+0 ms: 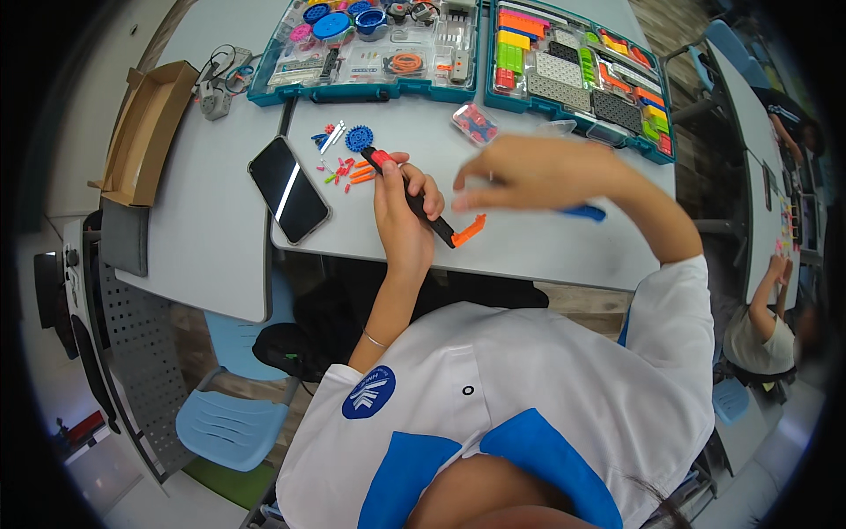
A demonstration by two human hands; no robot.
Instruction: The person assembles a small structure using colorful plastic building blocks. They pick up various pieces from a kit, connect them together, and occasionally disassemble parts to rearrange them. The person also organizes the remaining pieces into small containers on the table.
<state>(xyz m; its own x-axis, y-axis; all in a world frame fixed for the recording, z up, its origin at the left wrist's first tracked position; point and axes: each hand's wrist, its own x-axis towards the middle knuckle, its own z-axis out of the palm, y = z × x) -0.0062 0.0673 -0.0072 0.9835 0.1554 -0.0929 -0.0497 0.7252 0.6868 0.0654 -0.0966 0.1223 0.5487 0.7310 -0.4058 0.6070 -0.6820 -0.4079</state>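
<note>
My left hand (404, 207) is closed around a black building-kit beam (420, 212). A red piece (380, 158) sits at the beam's far end, and an orange angled piece (469, 231) sticks out from its near end. Blurred by motion, my right hand (538, 172) is over the table to the right of the beam. Its thumb and fingers are apart, with nothing visible between them. A blue piece (583, 212) lies partly hidden by my right forearm. Beyond my left hand are a blue gear (359, 138), orange pieces (362, 175) and several small pink pegs (342, 167).
Two teal-edged part cases stand open at the back, the left case (379, 93) and the right case (577, 113). A small clear box (476, 124) holds red and blue parts. Leftward are a phone (289, 189), a cardboard box (150, 137) and a grey adapter with cables (213, 101).
</note>
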